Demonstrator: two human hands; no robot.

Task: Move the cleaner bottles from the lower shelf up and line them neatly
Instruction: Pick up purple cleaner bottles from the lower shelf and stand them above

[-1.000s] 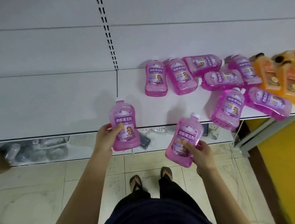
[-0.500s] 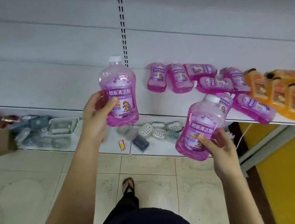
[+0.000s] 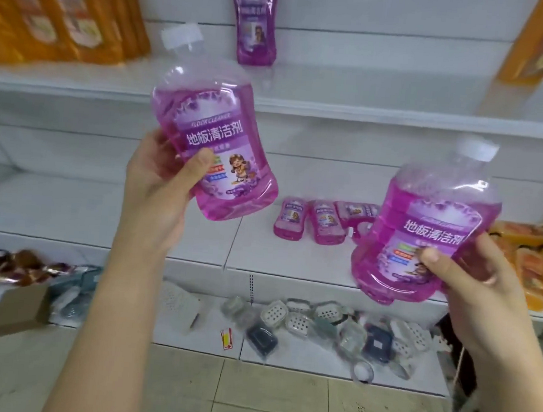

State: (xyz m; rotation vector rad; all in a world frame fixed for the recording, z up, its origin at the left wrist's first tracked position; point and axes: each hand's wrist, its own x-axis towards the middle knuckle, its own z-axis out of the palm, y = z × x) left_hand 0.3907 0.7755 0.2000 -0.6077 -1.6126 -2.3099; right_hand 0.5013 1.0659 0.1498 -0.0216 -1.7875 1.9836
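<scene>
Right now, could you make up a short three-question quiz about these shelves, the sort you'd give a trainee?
1. True or false: each hand holds a pink cleaner bottle.
2. How many purple bottles stand upright on the upper shelf? A) none B) one C) four
3. Fill in: the pink bottles left on the lower shelf are lying ____.

Key
1. True: the left hand grips the left bottle, and the right hand grips the right bottle.
2. B: one purple bottle stands there, between orange packs.
3. Flat: the remaining bottles lie on their backs.
</scene>
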